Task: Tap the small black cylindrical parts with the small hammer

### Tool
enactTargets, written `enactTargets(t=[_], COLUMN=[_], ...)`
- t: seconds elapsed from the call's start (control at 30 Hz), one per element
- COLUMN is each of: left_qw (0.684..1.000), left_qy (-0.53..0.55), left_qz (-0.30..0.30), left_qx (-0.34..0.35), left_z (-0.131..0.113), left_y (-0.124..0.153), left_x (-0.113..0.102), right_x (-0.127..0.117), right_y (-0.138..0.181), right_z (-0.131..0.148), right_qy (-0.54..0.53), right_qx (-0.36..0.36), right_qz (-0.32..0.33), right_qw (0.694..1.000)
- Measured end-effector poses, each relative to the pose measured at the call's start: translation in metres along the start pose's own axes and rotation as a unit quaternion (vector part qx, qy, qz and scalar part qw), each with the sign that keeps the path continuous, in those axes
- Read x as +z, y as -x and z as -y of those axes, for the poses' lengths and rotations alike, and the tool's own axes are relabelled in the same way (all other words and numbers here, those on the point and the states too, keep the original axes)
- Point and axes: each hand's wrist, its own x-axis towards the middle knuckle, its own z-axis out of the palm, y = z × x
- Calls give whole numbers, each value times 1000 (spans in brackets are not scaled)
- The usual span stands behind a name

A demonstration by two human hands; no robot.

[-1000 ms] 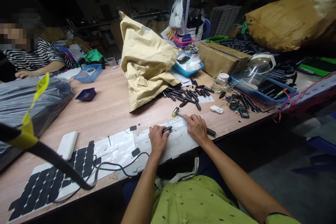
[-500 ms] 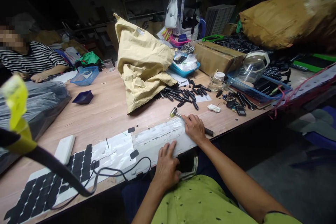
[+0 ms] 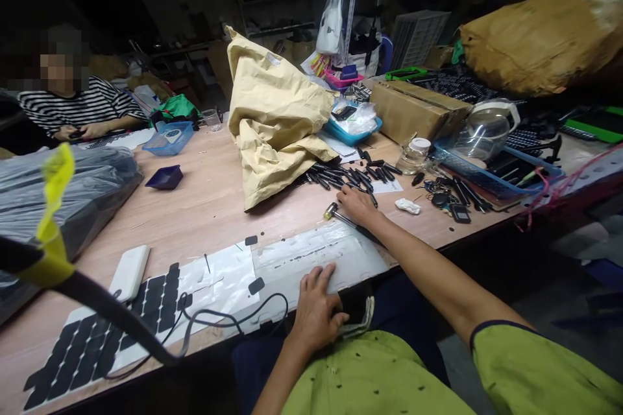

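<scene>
My left hand [image 3: 316, 305] lies at the near table edge, fingers spread flat on a white plastic-covered panel [image 3: 316, 256]. My right hand [image 3: 357, 204] reaches forward to a heap of small black parts [image 3: 348, 175] below a crumpled tan paper bag [image 3: 275, 117]; its fingers curl down over the parts, and what they hold, if anything, is hidden. A small hammer [image 3: 343, 217] with a brass head lies under my right wrist. A sheet of black keycaps [image 3: 97, 337] and a black cable [image 3: 214, 321] lie at the left of the panel.
A white box [image 3: 129, 272], a dark blue tray [image 3: 165, 176], a blue basket [image 3: 169, 137], a cardboard box [image 3: 413, 110], a clear jar [image 3: 413, 154] and a blue tray of tools [image 3: 496, 162] are on the wooden table. A person in a striped shirt [image 3: 78, 110] sits at far left.
My left hand drew back from the panel's middle to its near edge and let go of a black part. My right hand left the hammer handle and moved forward to the black parts.
</scene>
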Motion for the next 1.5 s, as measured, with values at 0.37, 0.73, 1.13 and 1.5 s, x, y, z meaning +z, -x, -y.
enactTargets(t=[0.37,0.73,1.13,1.5], left_qw=[950,948,950,942], left_qy=[150,81,45,63], left_qz=[-269,-273,-238,-230], left_qx=[-47,-142,-199,-236], left_z=[10,34,39,32], left_y=[-22,-74,-82,-87], left_x=[-20,-42,-41,-45], right_x=[-3,24,32,31], right_y=[48,83,97,121], right_z=[22,36,8,44], right_qy=[-504,-396,-191,-369], right_qx=[74,108,119,-36], right_qz=[-149,-84,-96,-129], right_qw=[847,908,969,920])
